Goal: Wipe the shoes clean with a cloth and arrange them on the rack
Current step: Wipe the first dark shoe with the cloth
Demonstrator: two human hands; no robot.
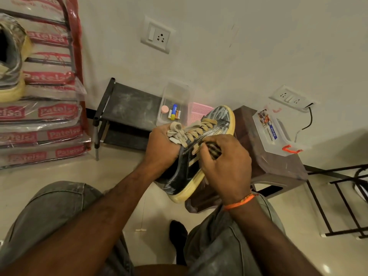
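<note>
Surroundings: a low black plastic two-shelf rack [127,108] stands against the cream wall [239,46]; a brown plastic stool [278,168] stands just to its right, behind the held shoe.
Left side: a stack of plastic-wrapped red and white packs [41,132] with a second dusty yellow-soled sneaker [11,62] on top.
Right edge: a black metal frame [342,198] on the floor.
Containers: a clear plastic tub [175,96] on the rack holds a pink round disc [165,109] and several small batteries [174,114]; a pink perforated basket [199,110] sits just beside it; a clear lidded box with red clasps [276,132] sits on the stool.
Shoe: a black sneaker with yellowed sole and beige laces [201,154] is held in the air above the knees, toe towards the wall, smeared with white dust.
Left hand [161,148]: clasps the sneaker at its collar and laces.
Right hand [227,168]: fingers curled around a dark striped cloth [214,150], pressing it against the sneaker's side.
</note>
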